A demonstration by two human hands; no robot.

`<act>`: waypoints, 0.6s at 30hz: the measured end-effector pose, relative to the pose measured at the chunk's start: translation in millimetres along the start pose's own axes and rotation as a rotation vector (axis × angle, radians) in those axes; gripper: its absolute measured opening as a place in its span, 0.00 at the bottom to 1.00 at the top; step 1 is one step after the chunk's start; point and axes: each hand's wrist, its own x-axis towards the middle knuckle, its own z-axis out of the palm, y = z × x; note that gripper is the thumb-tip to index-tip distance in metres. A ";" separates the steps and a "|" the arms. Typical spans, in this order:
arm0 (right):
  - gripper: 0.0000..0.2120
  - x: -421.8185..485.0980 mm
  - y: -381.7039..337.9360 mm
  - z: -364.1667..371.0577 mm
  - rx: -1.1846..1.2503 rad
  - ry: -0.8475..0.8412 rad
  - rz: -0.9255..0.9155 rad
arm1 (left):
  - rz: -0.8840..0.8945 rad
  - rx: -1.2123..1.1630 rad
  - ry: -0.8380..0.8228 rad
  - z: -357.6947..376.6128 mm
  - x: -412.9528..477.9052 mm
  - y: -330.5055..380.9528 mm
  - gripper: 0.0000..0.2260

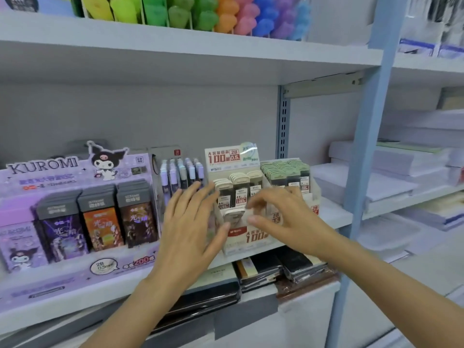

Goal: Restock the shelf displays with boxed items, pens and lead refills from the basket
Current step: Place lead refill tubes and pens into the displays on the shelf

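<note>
The left hand (187, 222) is released, its fingers spread just beside the left wall of the beige display box (251, 238). A white lead refill case (234, 214) lies in the box's front tier, between the two thumbs. The right hand (281, 217) is blurred, so I cannot tell whether its grip holds anything. More refill cases (241, 184) fill the tier beyond the fingertips.

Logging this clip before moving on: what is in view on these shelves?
Kuromi display: one, purple, middle shelf, left.
pens: several, pastel, rack beside it.
lead-refill display: one, cream, centre.
refill case: one, white, lying in its front compartment.
green-capped refills: many, dark, right of it.
coloured shapes: many, yellow to blue, top shelf.
paper stacks: several, white, right bay.
left grip: spread, at the cream display.
right grip: fingers blurred, by the white case.
</note>
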 end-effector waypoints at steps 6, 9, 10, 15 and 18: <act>0.09 34.3 -13.9 -3.4 0.159 -0.050 -0.056 | -0.042 0.067 -0.058 1.3 -2.8 4.9 0.31; 0.07 50.5 -13.3 -7.1 0.187 0.024 0.011 | -0.062 0.088 -0.076 0.8 -3.0 5.6 0.33; 0.07 56.1 -13.5 -9.0 0.182 0.021 0.027 | -0.067 0.091 -0.078 0.8 -3.2 5.7 0.33; 0.05 65.9 -14.7 0.1 0.216 0.000 0.076 | -0.086 0.097 -0.083 1.0 -3.0 3.7 0.35; 0.05 59.5 -11.7 9.1 0.110 0.146 0.050 | -0.080 0.110 -0.086 0.6 -3.1 3.6 0.35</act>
